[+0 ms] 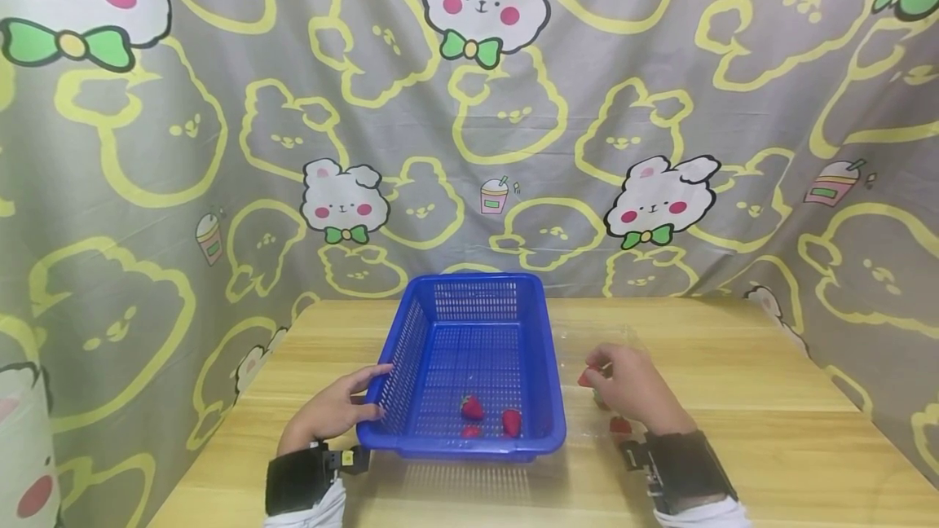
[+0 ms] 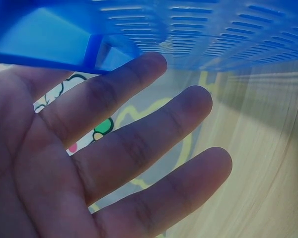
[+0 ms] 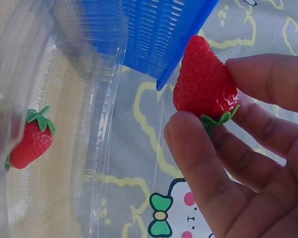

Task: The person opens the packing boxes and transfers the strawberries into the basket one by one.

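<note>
A blue slotted plastic basket (image 1: 555, 385) stands at the middle of the table. My left hand (image 1: 337, 407) is at its left rim, thumb and forefinger over the edge; the left wrist view shows the other fingers (image 2: 174, 114) stretched out below the rim. Several strawberries (image 1: 511, 422) lie at the basket's near end. To the right of the basket, my right hand (image 1: 637, 388) pinches a strawberry (image 3: 203, 82) between thumb and fingers, its green leaves toward the palm. Below that hand is a clear plastic box (image 3: 107, 129), and another strawberry (image 3: 32, 146) shows through its wall.
The wooden table (image 1: 763, 381) reaches back to a grey curtain (image 1: 557, 186) printed with rabbits, which also hangs along both sides. The clear box stands close to the basket's right side.
</note>
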